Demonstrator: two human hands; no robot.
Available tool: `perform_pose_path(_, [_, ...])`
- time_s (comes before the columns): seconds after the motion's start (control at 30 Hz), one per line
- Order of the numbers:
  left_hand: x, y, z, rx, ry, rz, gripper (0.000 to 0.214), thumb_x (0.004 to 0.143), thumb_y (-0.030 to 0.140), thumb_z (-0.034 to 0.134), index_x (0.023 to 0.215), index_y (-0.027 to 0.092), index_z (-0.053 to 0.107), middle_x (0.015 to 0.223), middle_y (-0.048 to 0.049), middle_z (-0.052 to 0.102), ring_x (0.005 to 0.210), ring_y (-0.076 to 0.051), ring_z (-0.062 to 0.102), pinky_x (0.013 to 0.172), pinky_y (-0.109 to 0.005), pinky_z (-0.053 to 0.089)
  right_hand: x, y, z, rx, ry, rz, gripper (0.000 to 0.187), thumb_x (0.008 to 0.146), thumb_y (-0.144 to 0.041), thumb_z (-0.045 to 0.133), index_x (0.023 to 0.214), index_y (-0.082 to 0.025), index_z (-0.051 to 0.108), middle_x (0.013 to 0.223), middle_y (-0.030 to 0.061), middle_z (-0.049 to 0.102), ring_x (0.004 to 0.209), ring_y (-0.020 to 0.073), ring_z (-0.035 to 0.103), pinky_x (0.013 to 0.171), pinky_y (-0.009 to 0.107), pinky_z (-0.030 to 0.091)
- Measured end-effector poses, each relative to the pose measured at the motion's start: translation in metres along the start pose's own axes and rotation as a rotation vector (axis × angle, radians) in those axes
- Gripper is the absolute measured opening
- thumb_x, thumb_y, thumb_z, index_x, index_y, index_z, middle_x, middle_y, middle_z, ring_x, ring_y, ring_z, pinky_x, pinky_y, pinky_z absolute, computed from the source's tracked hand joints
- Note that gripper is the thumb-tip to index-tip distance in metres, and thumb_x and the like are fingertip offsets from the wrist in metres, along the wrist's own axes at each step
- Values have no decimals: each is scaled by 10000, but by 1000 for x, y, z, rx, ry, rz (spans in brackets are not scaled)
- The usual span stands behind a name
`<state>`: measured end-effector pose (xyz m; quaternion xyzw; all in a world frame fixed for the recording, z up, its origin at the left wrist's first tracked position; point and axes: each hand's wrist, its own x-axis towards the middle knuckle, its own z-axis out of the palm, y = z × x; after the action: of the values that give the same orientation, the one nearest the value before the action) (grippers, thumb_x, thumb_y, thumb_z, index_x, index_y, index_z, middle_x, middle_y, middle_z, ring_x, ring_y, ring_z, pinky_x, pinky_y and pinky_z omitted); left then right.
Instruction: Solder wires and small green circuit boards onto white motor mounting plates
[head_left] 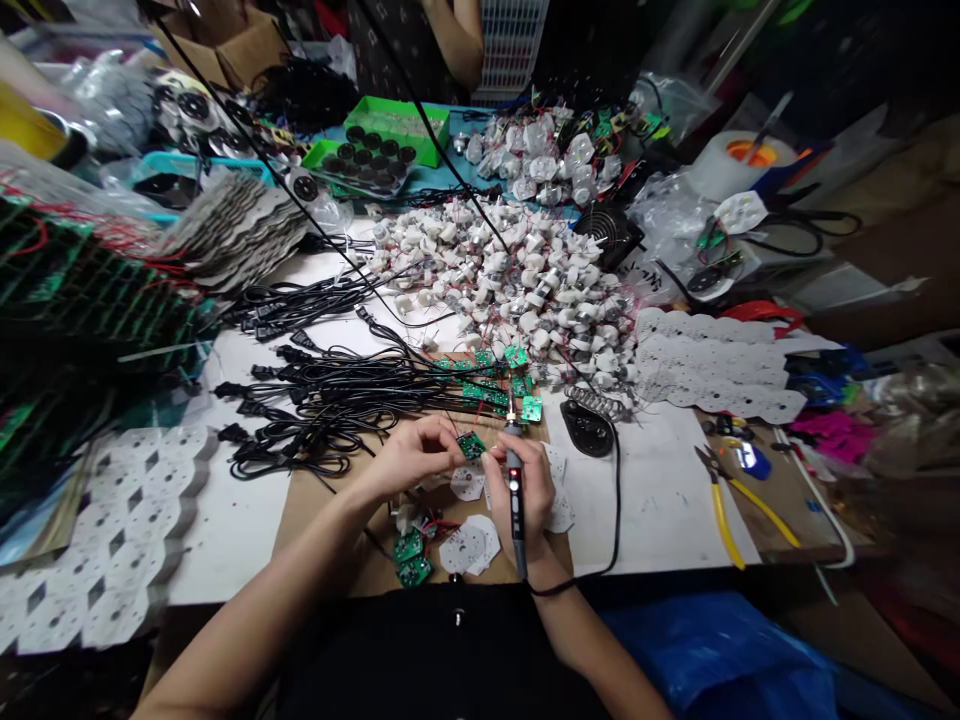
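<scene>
My left hand (416, 455) pinches a small green circuit board (471, 444) just above the brown work mat (315, 510). My right hand (525, 480) is wrapped round a black soldering iron (514, 480), its tip pointing up and away near the board. White round LED plates (469, 545) and two more green boards (411, 558) lie below my hands. A row of green boards (495, 385) sits just beyond them.
A bundle of black power cables (330, 400) lies left. A heap of small white motors (517, 280) fills the middle. The iron stand (589, 428), yellow-handled pliers (724, 510), white plate sheets (712, 365) are right. Another person (450, 40) stands at the far edge.
</scene>
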<state>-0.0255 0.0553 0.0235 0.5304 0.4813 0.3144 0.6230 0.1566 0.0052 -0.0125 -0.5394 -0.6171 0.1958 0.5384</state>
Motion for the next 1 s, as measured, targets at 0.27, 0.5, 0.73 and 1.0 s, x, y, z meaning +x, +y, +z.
perform_pose_path(0.27, [-7, 0, 1, -77, 7, -64, 130, 709, 264, 743, 671, 152, 689, 814, -25, 645, 689, -113, 578, 633, -226, 462, 4, -8, 7, 27, 15, 18, 313, 913, -106, 637, 1194, -242, 623, 923, 9, 599, 805, 155, 627, 761, 323, 574])
perform_pose_path(0.5, [-10, 1, 3, -111, 13, -139, 172, 709, 301, 727, 676, 141, 672, 692, -3, 643, 626, -97, 538, 606, -211, 423, 6, -12, 6, 11, -10, 40, 264, 938, -141, 607, 1182, -239, 630, 932, 16, 607, 830, 162, 622, 775, 328, 571])
perform_pose_path(0.73, [-10, 6, 5, -111, 7, -171, 171, 680, 305, 713, 660, 143, 662, 633, 3, 621, 567, -91, 504, 562, -212, 402, 9, -8, 4, 24, -43, 71, 233, 941, -188, 632, 1169, -237, 641, 983, 36, 663, 858, 174, 656, 804, 344, 585])
perform_pose_path(1.0, [-13, 8, 10, -21, 136, -82, 182, 694, 312, 733, 680, 142, 670, 714, -17, 664, 645, -114, 553, 615, -221, 437, 5, -11, 10, 64, -6, 121, 244, 917, -184, 646, 1155, -240, 655, 959, 34, 681, 862, 180, 672, 824, 357, 600])
